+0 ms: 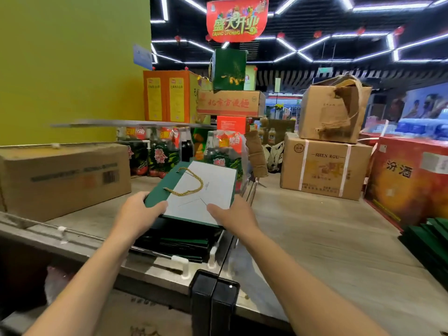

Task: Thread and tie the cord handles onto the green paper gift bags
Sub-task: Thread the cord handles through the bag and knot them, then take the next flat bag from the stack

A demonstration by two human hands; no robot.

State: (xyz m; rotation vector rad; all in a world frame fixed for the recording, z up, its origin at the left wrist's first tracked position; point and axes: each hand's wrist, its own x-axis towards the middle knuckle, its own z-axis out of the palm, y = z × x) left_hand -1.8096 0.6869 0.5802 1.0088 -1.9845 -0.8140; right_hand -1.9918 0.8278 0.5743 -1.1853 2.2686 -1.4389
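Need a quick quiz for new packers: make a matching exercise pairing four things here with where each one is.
Things:
1 cord
2 held bag
3 upright bag
4 torn box

Places:
a on the SHEN ROU box
b between left hand and right hand
c looped on the held bag
d atop the red-lettered carton

Pairs: 1-c; 2-b; 3-d; 4-a.

Bag stack (pixel 432 241) cut by right edge, right hand (pixel 236 215) fingers hidden under green bag (pixel 160 190)
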